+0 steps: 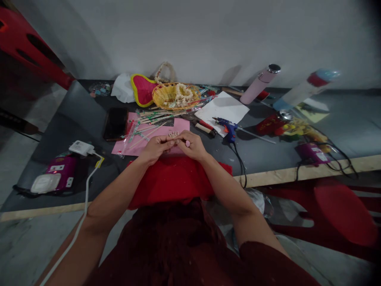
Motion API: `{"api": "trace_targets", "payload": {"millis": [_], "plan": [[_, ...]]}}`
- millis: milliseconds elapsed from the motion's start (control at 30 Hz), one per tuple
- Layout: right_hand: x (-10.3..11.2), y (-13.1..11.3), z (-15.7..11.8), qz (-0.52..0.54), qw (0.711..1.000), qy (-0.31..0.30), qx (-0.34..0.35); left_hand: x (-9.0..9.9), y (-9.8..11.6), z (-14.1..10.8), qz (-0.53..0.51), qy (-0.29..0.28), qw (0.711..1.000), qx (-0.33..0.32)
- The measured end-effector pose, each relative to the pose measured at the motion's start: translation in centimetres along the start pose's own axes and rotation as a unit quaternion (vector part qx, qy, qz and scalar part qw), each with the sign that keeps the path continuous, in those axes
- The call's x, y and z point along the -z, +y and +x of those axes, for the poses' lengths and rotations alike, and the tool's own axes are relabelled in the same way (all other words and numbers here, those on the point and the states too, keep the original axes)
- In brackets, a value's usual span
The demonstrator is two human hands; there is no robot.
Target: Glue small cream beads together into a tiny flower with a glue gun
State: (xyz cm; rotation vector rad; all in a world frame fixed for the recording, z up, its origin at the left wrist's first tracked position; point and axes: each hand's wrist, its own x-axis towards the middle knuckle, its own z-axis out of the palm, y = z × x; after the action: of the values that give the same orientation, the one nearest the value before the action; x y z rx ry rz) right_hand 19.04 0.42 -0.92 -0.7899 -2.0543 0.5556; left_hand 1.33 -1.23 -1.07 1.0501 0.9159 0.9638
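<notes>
A small round beaded piece [173, 134], pale with reddish dots, is held between the fingertips of both hands. My left hand [156, 149] pinches it from the left, thumb and forefinger together. From the right, my right hand [192, 146] closes on it; a small pink thing [187, 143] shows at its fingers. Both hands are above the front edge of a pink sheet [181, 124], where thin sticks with green marks [157, 116] lie. A red cloth [171, 178] is spread below the hands.
Behind the sheet stand a yellow basket [163, 96] and a pink-and-yellow shape [143, 90]. A phone [116, 124] lies left. To the right are a blue glue gun [231, 130], white paper [223, 106], a pink flask [259, 84] and a red can [272, 122]. A white cable [87, 190] crosses left.
</notes>
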Motion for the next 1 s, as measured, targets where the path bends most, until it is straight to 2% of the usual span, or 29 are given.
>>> {"api": "trace_targets", "payload": {"millis": [567,700,1000], "plan": [[-0.09,-0.35,0.06,0.002,1.000,0.009,-0.003,0.15,-0.08,0.02,-0.020,0.005,1.000,0.004],[-0.04,-0.45,0.02,0.002,1.000,0.003,-0.008,0.09,0.13,-0.02,-0.056,0.003,0.998,0.010],[-0.43,0.31,-0.12,-0.002,1.000,-0.006,-0.009,0.03,0.38,-0.02,-0.080,0.010,0.996,0.034]]}}
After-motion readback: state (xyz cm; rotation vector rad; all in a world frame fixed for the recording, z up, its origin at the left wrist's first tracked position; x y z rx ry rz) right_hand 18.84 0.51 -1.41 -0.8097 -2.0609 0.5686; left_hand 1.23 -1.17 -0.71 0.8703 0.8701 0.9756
